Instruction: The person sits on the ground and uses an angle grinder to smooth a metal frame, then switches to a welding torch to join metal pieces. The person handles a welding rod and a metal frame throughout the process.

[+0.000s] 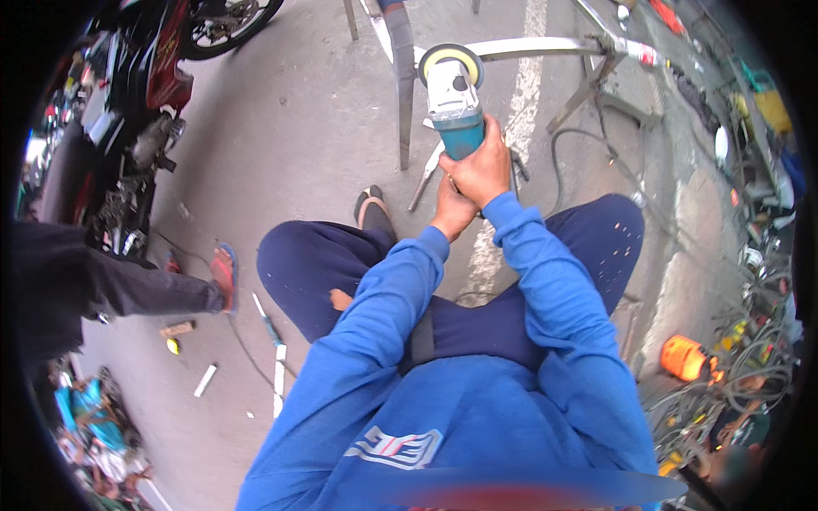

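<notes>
Right hand (484, 170) closes around the teal body of an angle grinder (453, 98); left hand (452, 209) sits just beneath it, apparently gripping the tool's rear, though largely hidden. The yellow-backed disc (450, 61) points away from the hands, touching or just short of a grey metal frame (528, 48). The tool looks rigid, compact and fairly heavy; the body is the safe hold, well clear of the disc.

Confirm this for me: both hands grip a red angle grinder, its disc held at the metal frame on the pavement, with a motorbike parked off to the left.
Not quite. The head view shows the angle grinder has a teal and grey body, not red. The rest stands: the right hand and left hand both grip it, its disc is at the metal frame, and the motorbike stands to the left.
</notes>
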Demonstrator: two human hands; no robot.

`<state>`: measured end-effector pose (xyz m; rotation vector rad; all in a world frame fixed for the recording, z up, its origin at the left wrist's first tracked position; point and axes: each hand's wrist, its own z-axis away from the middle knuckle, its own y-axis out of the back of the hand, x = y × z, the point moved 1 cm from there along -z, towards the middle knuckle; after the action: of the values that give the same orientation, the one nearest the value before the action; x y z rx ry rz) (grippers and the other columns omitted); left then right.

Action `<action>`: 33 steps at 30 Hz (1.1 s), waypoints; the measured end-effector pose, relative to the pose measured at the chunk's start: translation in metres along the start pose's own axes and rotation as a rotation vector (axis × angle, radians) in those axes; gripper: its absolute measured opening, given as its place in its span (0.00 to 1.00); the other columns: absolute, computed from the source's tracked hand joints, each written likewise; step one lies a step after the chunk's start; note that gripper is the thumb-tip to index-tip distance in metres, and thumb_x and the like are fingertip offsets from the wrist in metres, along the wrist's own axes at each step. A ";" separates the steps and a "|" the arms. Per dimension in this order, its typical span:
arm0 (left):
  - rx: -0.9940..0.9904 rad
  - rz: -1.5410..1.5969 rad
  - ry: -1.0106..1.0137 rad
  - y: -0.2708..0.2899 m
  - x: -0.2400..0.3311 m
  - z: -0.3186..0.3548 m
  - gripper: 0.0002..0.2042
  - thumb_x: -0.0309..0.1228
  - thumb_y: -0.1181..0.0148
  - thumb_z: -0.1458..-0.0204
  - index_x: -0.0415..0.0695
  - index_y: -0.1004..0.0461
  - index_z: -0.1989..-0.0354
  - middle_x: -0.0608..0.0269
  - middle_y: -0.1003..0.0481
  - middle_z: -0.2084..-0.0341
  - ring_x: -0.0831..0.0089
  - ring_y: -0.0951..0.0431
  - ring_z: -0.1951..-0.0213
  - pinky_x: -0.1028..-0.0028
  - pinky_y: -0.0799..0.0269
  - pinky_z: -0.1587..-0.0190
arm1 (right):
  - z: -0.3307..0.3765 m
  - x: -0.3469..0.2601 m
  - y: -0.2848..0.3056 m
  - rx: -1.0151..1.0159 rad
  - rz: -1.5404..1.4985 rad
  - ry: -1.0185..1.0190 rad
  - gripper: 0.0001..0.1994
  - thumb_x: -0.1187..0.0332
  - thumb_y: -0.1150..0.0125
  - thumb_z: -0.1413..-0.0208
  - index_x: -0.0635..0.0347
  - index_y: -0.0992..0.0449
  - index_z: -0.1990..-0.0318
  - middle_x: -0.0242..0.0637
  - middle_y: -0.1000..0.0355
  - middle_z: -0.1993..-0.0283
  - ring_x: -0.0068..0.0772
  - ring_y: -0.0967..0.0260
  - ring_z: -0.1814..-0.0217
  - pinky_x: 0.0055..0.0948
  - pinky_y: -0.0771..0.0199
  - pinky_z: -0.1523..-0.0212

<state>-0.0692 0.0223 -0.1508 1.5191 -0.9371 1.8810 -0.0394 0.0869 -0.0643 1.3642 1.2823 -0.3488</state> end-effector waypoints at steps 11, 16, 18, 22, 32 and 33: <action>0.039 0.078 -0.297 -0.042 0.084 0.021 0.37 0.43 0.21 0.69 0.35 0.32 0.51 0.51 0.23 0.58 0.63 0.21 0.55 0.66 0.26 0.52 | -0.067 -0.062 0.069 -0.307 0.155 -0.016 0.37 0.64 0.25 0.70 0.75 0.33 0.50 0.51 0.24 0.61 0.42 0.23 0.60 0.38 0.23 0.58; -0.017 0.121 -0.183 -0.040 0.136 0.037 0.32 0.38 0.28 0.57 0.37 0.33 0.44 0.50 0.26 0.52 0.63 0.25 0.49 0.65 0.29 0.48 | -0.092 -0.093 0.069 -0.518 0.210 -0.039 0.26 0.62 0.24 0.73 0.74 0.23 0.66 0.50 0.23 0.65 0.39 0.23 0.62 0.36 0.24 0.60; -0.003 0.155 -0.144 -0.042 0.146 0.037 0.32 0.39 0.28 0.57 0.36 0.32 0.46 0.51 0.25 0.55 0.63 0.24 0.51 0.65 0.28 0.50 | -0.099 -0.100 0.071 -0.536 0.342 -0.031 0.27 0.61 0.24 0.73 0.75 0.23 0.65 0.50 0.23 0.64 0.39 0.23 0.63 0.36 0.24 0.59; 0.058 0.245 -0.173 -0.053 0.149 0.032 0.32 0.42 0.24 0.62 0.36 0.30 0.52 0.55 0.22 0.59 0.67 0.21 0.57 0.68 0.26 0.53 | -0.109 -0.100 0.072 -0.550 0.501 -0.015 0.32 0.59 0.24 0.73 0.78 0.24 0.62 0.52 0.23 0.61 0.41 0.23 0.60 0.35 0.24 0.57; 0.050 0.307 -0.193 -0.055 0.139 0.028 0.30 0.45 0.23 0.64 0.37 0.28 0.57 0.56 0.21 0.63 0.66 0.19 0.59 0.69 0.25 0.54 | -0.114 -0.101 0.072 -0.554 0.614 0.065 0.35 0.58 0.25 0.72 0.77 0.26 0.57 0.52 0.24 0.58 0.42 0.24 0.56 0.35 0.25 0.54; 0.049 0.336 -0.214 -0.055 0.139 0.027 0.30 0.45 0.23 0.63 0.37 0.27 0.57 0.55 0.20 0.63 0.65 0.19 0.59 0.69 0.25 0.54 | -0.113 -0.101 0.072 -0.591 0.564 -0.008 0.34 0.58 0.25 0.72 0.77 0.26 0.57 0.51 0.24 0.58 0.41 0.24 0.56 0.34 0.25 0.54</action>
<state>-0.0410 0.0329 -0.0015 1.7033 -1.3216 2.0061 -0.0691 0.1545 0.0869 1.1373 0.8418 0.3887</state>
